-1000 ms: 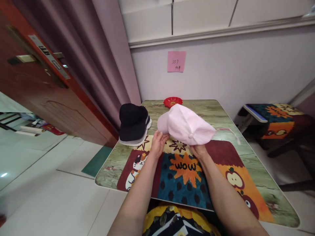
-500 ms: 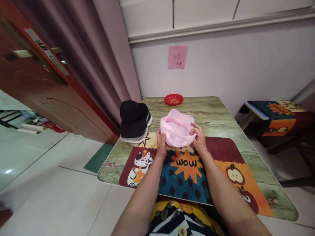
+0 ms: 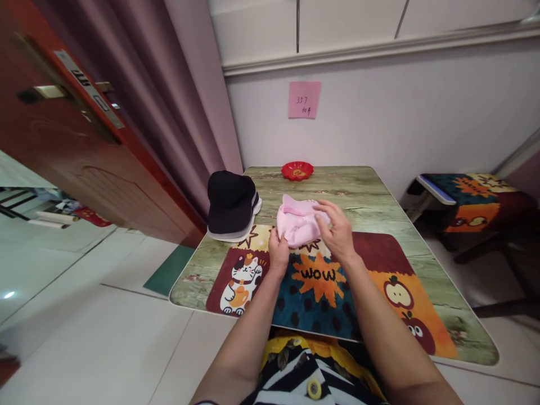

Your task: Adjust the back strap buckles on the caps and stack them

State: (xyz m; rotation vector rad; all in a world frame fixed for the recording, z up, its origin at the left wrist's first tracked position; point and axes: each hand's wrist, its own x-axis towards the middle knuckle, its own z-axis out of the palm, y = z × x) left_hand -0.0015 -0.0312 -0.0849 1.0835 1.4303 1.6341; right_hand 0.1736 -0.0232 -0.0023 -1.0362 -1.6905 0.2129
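A pink cap (image 3: 300, 229) is held over the far part of the patterned mat (image 3: 312, 315), its open inside facing me and its brim pointing away. My left hand (image 3: 279, 252) grips the cap's near left edge between thumb and fingers. At the cap's right side is my right hand (image 3: 336, 229), thumb and fingers apart and curved about the edge; it hides part of the brim, and whether it touches the fabric I cannot tell. To the left, a black cap (image 3: 230, 202) lies on top of a stack with paler caps (image 3: 236, 237) under it.
A red scalloped dish (image 3: 297, 171) stands at the table's back edge, below a pink note (image 3: 304, 100) on the wall. Left of the table are a curtain (image 3: 198, 101) and an open wooden door (image 3: 84, 146). A stool (image 3: 472, 194) with a patterned cover stands at right.
My right hand has loosened its grip on the cap's right edge, its fingers now raised and apart. The pink cap looks more folded in and narrower. My left hand keeps its hold.
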